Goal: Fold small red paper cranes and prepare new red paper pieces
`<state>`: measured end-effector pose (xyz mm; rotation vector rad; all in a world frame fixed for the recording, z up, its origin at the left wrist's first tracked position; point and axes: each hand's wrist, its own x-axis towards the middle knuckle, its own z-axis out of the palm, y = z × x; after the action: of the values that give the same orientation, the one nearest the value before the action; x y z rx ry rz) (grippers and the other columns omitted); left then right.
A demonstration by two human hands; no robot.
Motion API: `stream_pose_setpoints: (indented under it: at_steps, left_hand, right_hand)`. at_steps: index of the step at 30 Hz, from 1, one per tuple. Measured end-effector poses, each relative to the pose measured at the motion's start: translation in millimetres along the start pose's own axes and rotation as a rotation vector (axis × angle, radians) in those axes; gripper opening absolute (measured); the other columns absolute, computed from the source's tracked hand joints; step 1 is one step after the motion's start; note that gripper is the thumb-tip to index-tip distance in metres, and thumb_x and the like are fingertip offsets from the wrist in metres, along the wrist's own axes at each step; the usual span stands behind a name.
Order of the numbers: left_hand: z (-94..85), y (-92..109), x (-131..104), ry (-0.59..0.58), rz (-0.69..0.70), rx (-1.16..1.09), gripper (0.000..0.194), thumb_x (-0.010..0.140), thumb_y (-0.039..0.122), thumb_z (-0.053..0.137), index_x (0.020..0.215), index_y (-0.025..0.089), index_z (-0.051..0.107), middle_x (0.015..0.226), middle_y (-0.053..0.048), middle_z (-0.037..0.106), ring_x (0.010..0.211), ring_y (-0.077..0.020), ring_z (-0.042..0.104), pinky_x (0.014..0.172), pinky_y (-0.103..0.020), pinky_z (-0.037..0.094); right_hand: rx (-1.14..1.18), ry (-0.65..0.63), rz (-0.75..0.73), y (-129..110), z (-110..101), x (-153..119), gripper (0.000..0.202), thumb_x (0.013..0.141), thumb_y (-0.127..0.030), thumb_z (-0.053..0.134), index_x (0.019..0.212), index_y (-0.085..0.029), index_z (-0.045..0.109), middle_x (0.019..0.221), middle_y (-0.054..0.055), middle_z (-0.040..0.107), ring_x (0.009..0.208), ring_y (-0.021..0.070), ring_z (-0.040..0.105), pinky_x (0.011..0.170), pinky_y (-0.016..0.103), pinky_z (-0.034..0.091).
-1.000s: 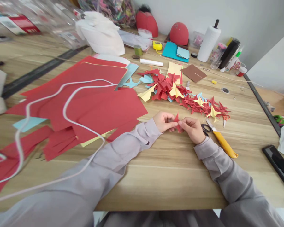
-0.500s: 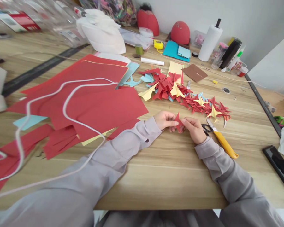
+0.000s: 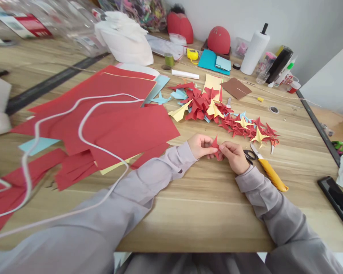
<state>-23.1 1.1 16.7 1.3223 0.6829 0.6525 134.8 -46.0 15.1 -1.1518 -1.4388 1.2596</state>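
The left grip point(image 3: 200, 146) and right grip point(image 3: 234, 156) both pinch the small, pointed, red folded-paper piece point(image 3: 215, 144), whose tip could crumple if they press unevenly.

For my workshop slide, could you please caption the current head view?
Left hand and right hand pinch a folded red paper piece before a pile of folded paper shapes.
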Motion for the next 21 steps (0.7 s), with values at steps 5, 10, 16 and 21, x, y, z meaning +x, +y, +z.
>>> stream_pose_setpoints:
  at_steps: [5,10,16,21]
  left_hand:
    - [1.4,-1.2,-1.0,0.001,0.02,-0.03,0.026,0.055,0.027,0.078,0.061,0.008,0.061,0.051,-0.002,0.063,0.045,-0.0091,0.057,0.047,-0.019,0.049]
    - [0.9,0.1,-1.9,-0.017,0.026,-0.023,0.028,0.056,0.029,0.078,0.065,0.007,0.063,0.054,-0.004,0.065,0.047,-0.0098,0.058,0.049,-0.02,0.05]
    - [0.6,0.8,-1.3,0.006,0.01,-0.023,0.027,0.057,0.028,0.078,0.066,0.007,0.063,0.055,-0.006,0.066,0.046,-0.01,0.058,0.048,-0.021,0.05]
    - [-1.4,-0.2,0.3,0.001,-0.001,-0.05,0.027,0.056,0.027,0.078,0.067,0.007,0.063,0.058,-0.007,0.067,0.047,-0.0108,0.059,0.049,-0.022,0.05]
  right_hand:
    - [-0.008,-0.025,0.022,0.1,0.7,0.1,0.042,0.075,-0.056,0.056,0.06,-0.017,0.053,0.048,-0.002,0.055,0.045,0.0091,0.048,0.047,0.023,0.04]
    - [0.042,-0.039,0.058,-0.8,-1.7,1.5,0.04,0.076,-0.052,0.056,0.059,-0.016,0.056,0.049,0.0,0.057,0.045,0.01,0.049,0.048,0.024,0.041]
    - [0.035,-0.008,0.04,-0.7,-0.7,0.9,0.039,0.076,-0.052,0.056,0.059,-0.017,0.056,0.052,0.0,0.057,0.049,0.0104,0.051,0.051,0.025,0.042]
    - [0.006,0.011,0.025,-2.7,2.1,0.5,0.037,0.072,-0.051,0.062,0.059,-0.017,0.053,0.051,-0.002,0.056,0.048,0.0093,0.048,0.051,0.024,0.041]
